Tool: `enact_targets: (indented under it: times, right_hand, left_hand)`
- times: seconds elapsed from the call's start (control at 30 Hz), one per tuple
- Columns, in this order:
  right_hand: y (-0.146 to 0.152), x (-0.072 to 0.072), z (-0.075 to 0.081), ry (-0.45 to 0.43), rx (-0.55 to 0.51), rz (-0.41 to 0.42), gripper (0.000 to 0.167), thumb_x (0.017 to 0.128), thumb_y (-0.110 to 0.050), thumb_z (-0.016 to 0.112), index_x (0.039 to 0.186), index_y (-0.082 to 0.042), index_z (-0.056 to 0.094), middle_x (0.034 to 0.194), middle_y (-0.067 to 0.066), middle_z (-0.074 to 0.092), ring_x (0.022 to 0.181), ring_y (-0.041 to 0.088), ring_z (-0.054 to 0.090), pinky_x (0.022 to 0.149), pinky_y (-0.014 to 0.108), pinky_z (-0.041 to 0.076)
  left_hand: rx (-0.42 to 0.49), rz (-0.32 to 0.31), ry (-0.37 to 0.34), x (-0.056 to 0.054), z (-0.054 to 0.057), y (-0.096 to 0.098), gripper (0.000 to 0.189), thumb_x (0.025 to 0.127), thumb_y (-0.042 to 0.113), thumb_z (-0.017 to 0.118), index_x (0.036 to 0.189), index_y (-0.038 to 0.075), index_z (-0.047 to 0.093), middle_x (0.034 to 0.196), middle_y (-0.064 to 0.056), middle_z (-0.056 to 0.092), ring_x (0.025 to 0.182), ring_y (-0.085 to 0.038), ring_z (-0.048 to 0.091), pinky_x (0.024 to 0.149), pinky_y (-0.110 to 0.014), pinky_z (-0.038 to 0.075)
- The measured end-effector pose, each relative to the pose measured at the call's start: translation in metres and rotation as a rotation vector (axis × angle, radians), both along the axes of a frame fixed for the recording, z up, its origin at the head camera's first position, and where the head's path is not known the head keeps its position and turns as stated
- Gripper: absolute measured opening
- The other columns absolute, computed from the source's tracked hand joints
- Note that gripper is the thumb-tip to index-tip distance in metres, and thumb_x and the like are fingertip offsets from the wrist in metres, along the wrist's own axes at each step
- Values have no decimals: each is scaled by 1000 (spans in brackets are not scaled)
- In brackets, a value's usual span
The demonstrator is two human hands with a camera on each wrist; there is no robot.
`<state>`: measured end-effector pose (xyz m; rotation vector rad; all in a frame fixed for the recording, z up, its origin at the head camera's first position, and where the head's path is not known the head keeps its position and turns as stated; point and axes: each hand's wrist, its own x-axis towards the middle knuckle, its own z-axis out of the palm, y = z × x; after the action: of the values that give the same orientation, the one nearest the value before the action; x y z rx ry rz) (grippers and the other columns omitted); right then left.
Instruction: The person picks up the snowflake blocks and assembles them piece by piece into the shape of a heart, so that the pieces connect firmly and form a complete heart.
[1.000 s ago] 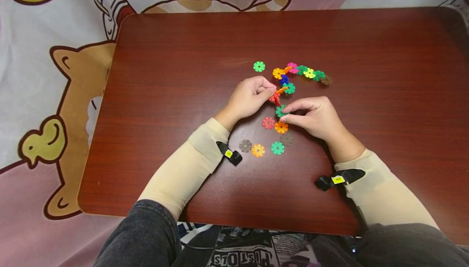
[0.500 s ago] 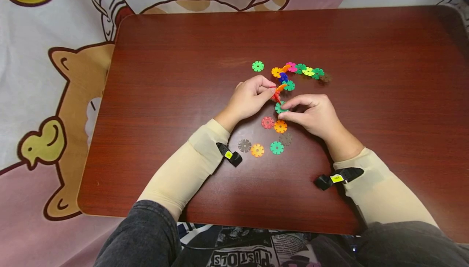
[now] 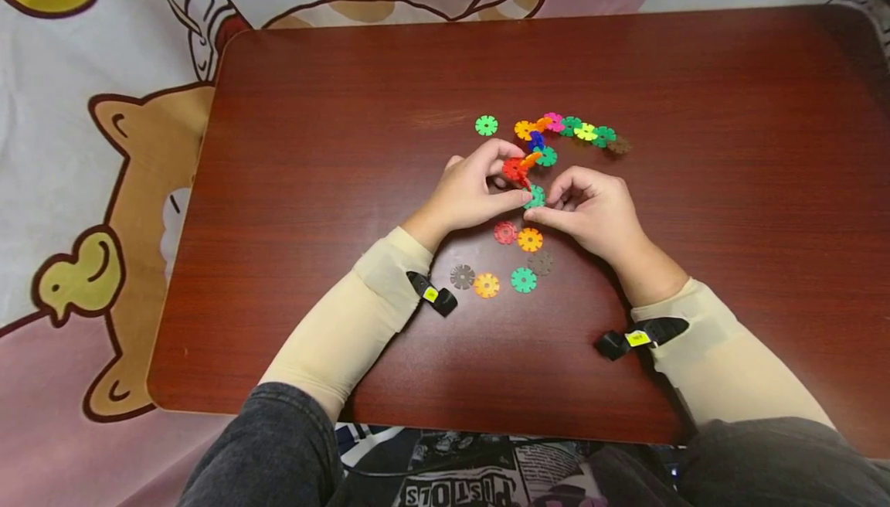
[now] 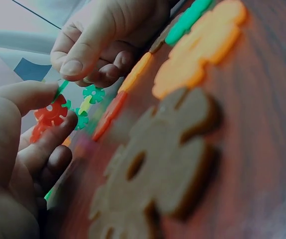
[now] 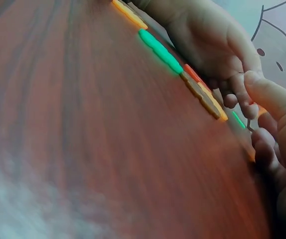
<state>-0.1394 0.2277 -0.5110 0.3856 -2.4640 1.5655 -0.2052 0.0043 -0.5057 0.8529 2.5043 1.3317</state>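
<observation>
Here, flat discs [image 3: 518, 280] lie near the left hand [image 3: 469, 194], pinching a chain [image 3: 552, 158], and right hand [image 3: 594, 209], grip unclear.

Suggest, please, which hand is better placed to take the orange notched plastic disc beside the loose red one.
Right hand, probably: it is nearer the orange disc; the left hand grips the multicoloured disc chain.

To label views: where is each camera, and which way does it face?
Head: on the head, facing forward and down at the table; shows arms, left grip, right grip.
Left wrist: on that wrist, facing the disc chain; shows both grips.
Right wrist: on that wrist, facing across the table; shows both grips.
Head and left wrist share the chain.
</observation>
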Motion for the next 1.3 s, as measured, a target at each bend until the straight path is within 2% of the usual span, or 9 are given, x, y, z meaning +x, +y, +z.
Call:
enact_targets:
  times: [0.13,0.23,0.3,0.43,0.57,0.77,0.97,1.3]
  right_hand:
    - [1,-1,-1,91,109,22,37,66,-10,104,74,-8,68,67,-1,63,59,9,53,57,17,41]
    - [4,-2,-1,171,186,77,37,64,-15,105,74,-11,70,71,-3,64,63,10,52,60,20,39]
    - [6,-2,-1,194,219,125,36,64,-17,105,76,-11,71,75,-3,66,66,10,52,62,21,40]
    - [8,-2,-1,173,309,196,38,65,-26,105,83,-12,75,85,-5,66,74,9,55,66,22,41]
    - [9,-1,0,139,374,221,41,65,-32,105,90,-13,78,92,-4,64,79,8,55,68,23,41]
    - [9,-2,0,128,381,229,33,68,-23,104,88,-13,79,90,-2,63,79,11,55,69,22,40]
    - [9,-2,-1,137,376,224,28,72,-17,102,86,-12,78,88,-1,63,78,12,55,70,22,39]
    - [9,-2,1,84,423,234,36,70,-25,103,92,-13,78,92,-1,63,80,12,53,71,28,39]
  left_hand:
    - [23,9,9,0,0,-1,50,93,32,83,133,15,59,95,18,78,87,3,67,98,-35,33]
    - [34,8,15,0,0,-1,48,94,31,82,133,14,59,94,16,78,85,1,65,99,-35,34]
    - [46,8,11,-1,0,-1,47,94,31,81,133,13,60,91,16,77,84,0,64,98,-34,35]
    - [83,12,-14,-1,1,-1,47,94,30,81,132,13,60,90,15,77,85,-2,64,99,-32,35]
    - [124,18,-42,-1,0,-1,47,94,26,81,133,11,60,92,13,78,85,-4,64,96,-30,38]
    - [189,25,-82,-2,-4,0,48,93,21,83,133,10,60,94,10,79,84,-6,66,87,-29,47]
    - [219,24,-102,-1,-5,0,48,93,19,83,133,9,59,96,7,79,84,-8,67,85,-28,49]
    - [216,29,-111,0,-2,0,48,93,18,83,133,8,59,97,4,79,84,-9,67,82,-28,50]
